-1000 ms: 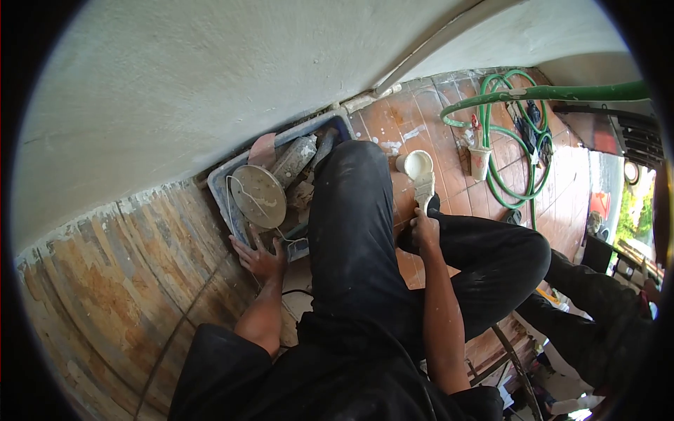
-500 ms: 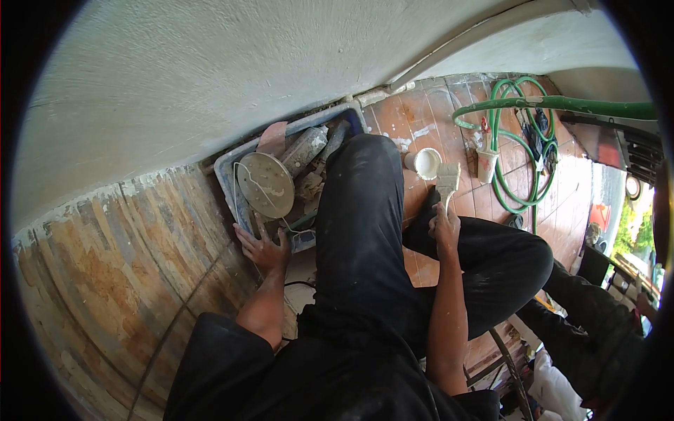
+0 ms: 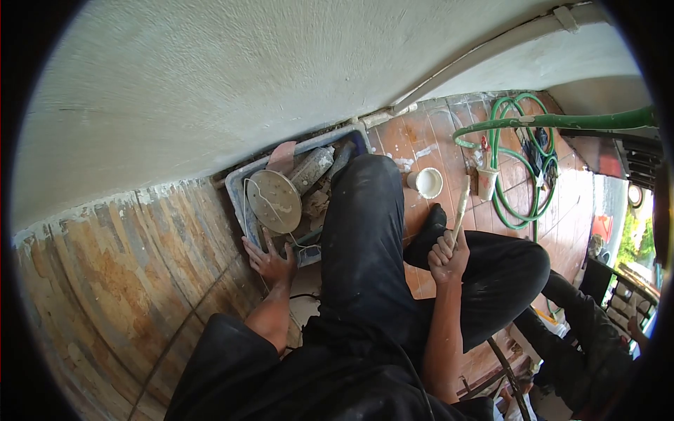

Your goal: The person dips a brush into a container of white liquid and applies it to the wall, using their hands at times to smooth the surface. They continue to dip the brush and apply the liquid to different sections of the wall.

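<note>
A paintbrush [image 3: 460, 214], turned edge-on with its whitened bristles up, stands in the closed fingers of my right hand [image 3: 449, 261], above my bent leg. Past the brush, a small cup of white paint [image 3: 414, 181] sits on the tiles. My left hand [image 3: 272, 263] rests with spread fingers at the near edge of a grey-blue plastic tub [image 3: 240, 203]. Inside the tub lie a round, stained lid or disc [image 3: 274, 202] with a wire over it, a grey block-like piece [image 3: 312, 170] and debris. My knee hides part of the tub.
A textured pale wall [image 3: 210, 84] rises behind the tub, with a pipe [image 3: 477, 52] along it. Coiled green hose [image 3: 497, 175] lies at right by another white cup [image 3: 486, 184] with brushes in it. Another person's dark-clothed legs [image 3: 583, 316] show at lower right.
My right hand has turned the brush from flat-on to edge-on and drawn it slightly back towards me. My left hand stays at the tub's edge. The view has tilted slightly.
</note>
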### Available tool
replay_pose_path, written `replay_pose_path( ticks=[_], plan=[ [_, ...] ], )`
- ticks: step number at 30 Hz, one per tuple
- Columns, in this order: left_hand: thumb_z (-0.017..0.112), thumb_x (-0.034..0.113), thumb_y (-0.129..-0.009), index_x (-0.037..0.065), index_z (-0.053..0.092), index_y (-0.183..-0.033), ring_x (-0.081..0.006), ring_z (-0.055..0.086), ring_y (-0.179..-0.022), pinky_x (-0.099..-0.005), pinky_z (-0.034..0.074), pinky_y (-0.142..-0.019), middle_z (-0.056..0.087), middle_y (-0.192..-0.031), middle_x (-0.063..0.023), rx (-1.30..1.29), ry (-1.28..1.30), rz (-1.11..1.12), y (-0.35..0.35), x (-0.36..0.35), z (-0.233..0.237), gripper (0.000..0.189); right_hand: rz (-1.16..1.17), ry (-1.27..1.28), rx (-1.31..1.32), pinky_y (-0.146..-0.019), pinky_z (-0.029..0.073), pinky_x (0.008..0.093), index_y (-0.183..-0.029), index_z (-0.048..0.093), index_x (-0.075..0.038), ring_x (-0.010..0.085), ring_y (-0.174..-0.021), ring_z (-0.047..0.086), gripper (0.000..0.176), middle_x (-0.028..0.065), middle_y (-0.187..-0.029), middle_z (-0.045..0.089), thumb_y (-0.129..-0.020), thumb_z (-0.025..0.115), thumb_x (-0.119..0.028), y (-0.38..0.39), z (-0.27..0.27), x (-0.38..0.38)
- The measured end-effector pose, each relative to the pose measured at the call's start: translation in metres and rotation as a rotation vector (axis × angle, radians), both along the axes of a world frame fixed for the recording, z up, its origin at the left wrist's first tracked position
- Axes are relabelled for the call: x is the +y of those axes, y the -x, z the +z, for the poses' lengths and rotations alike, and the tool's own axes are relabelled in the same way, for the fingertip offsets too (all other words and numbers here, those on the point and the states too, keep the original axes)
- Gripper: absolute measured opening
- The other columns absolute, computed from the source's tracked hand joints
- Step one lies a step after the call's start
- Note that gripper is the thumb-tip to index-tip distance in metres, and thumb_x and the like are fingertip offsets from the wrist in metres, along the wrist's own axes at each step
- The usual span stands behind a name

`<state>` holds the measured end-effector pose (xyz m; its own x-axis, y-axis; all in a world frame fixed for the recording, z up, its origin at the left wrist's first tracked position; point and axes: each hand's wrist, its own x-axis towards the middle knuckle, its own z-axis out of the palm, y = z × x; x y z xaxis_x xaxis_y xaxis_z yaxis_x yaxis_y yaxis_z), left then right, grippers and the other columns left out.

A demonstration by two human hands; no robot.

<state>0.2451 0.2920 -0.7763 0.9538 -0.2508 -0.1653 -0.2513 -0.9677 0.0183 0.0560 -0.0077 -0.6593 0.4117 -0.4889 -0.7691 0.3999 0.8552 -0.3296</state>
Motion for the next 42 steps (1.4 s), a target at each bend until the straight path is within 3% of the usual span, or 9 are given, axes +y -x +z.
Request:
replay_pose_path(
  ticks=[2, 9, 13, 16, 22, 24, 33, 38, 42],
  plan=[
    [0.055, 0.039, -0.083, 0.021, 0.029, -0.144, -0.0394, 0.015, -0.137, -0.0504, 0.027, -0.100, 0.007, -0.149, -0.0273, 0.030, -0.008, 0.018, -0.001, -0.001, 0.001, 0.069, 0.007, 0.011, -0.313, -0.031, 0.021, 0.0214, -0.061, 0.038, -0.011, 0.0080, -0.031, 0.022, 0.050, -0.0027, -0.043, 0.028, -0.100, 0.026, -0.041, 0.006, -0.002, -0.003],
    [0.055, 0.041, -0.082, 0.021, 0.028, -0.144, -0.0401, 0.015, -0.137, -0.0504, 0.026, -0.101, 0.007, -0.149, -0.0282, 0.014, 0.014, 0.006, 0.001, 0.004, -0.003, 0.071, 0.077, 0.159, -0.643, -0.031, 0.024, 0.0199, -0.053, 0.037, -0.011, 0.0085, -0.031, 0.028, 0.058, -0.0006, -0.041, 0.035, -0.099, 0.021, -0.041, -0.002, 0.004, -0.010],
    [0.055, 0.042, -0.080, 0.020, 0.029, -0.144, -0.0412, 0.017, -0.136, -0.0512, 0.025, -0.101, 0.010, -0.148, -0.0288, -0.025, 0.060, -0.001, 0.002, 0.004, -0.003, 0.072, 0.179, 0.189, -0.810, -0.030, 0.024, 0.0184, -0.053, 0.036, -0.011, 0.0048, -0.029, 0.027, 0.055, -0.0022, -0.040, 0.035, -0.098, 0.027, -0.041, -0.023, 0.012, -0.013],
    [0.056, 0.042, -0.079, 0.019, 0.030, -0.143, -0.0408, 0.019, -0.136, -0.0515, 0.026, -0.100, 0.013, -0.148, -0.0289, -0.059, 0.081, 0.017, 0.005, 0.009, -0.010, 0.073, 0.319, 0.285, -0.806, -0.032, 0.023, 0.0201, -0.052, 0.035, -0.012, 0.0061, -0.030, 0.026, 0.055, -0.0024, -0.040, 0.033, -0.098, 0.026, -0.042, -0.053, 0.024, -0.014],
    [0.058, 0.043, -0.076, 0.016, 0.038, -0.139, -0.0400, 0.020, -0.136, -0.0523, 0.027, -0.099, 0.015, -0.147, -0.0292, -0.067, 0.127, 0.030, 0.000, 0.009, -0.004, 0.072, 0.555, 0.342, -0.379, -0.038, 0.021, 0.0277, -0.052, 0.034, -0.011, 0.0116, -0.036, 0.025, 0.057, -0.0011, -0.042, 0.029, -0.098, 0.027, -0.044, -0.136, 0.066, 0.025],
    [0.060, 0.042, -0.076, 0.016, 0.039, -0.138, -0.0397, 0.019, -0.136, -0.0530, 0.028, -0.099, 0.016, -0.147, -0.0288, -0.052, 0.150, 0.018, 0.000, 0.009, -0.001, 0.071, 0.666, 0.630, -0.190, -0.039, 0.021, 0.0282, -0.054, 0.031, -0.011, 0.0108, -0.039, 0.024, 0.053, -0.0020, -0.046, 0.027, -0.099, 0.033, -0.039, -0.157, 0.067, 0.048],
    [0.063, 0.039, -0.071, 0.014, 0.039, -0.138, -0.0413, 0.019, -0.135, -0.0527, 0.027, -0.099, 0.013, -0.147, -0.0296, -0.056, 0.183, 0.031, 0.002, 0.011, -0.007, 0.075, 0.452, 1.381, 0.002, -0.040, 0.020, 0.0216, -0.060, 0.037, -0.008, 0.0042, -0.043, 0.030, 0.048, -0.0010, -0.050, 0.039, -0.100, 0.036, -0.036, -0.248, 0.094, 0.104],
    [0.062, 0.041, -0.071, 0.016, 0.040, -0.138, -0.0393, 0.018, -0.137, -0.0532, 0.029, -0.098, 0.015, -0.147, -0.0283, -0.061, 0.159, 0.040, 0.001, 0.011, -0.008, 0.075, 0.363, 1.399, -0.057, -0.039, 0.019, 0.0209, -0.061, 0.039, -0.008, 0.0041, -0.043, 0.030, 0.048, -0.0017, -0.051, 0.037, -0.099, 0.037, -0.037, -0.283, 0.125, 0.096],
    [0.061, 0.041, -0.073, 0.016, 0.041, -0.138, -0.0396, 0.017, -0.137, -0.0543, 0.028, -0.098, 0.014, -0.147, -0.0286, -0.055, 0.163, 0.037, 0.002, 0.011, -0.010, 0.073, 0.384, 1.289, 0.011, -0.039, 0.020, 0.0210, -0.062, 0.040, -0.007, 0.0040, -0.043, 0.030, 0.048, -0.0021, -0.051, 0.036, -0.099, 0.038, -0.039, -0.282, 0.106, 0.102]
  ],
)
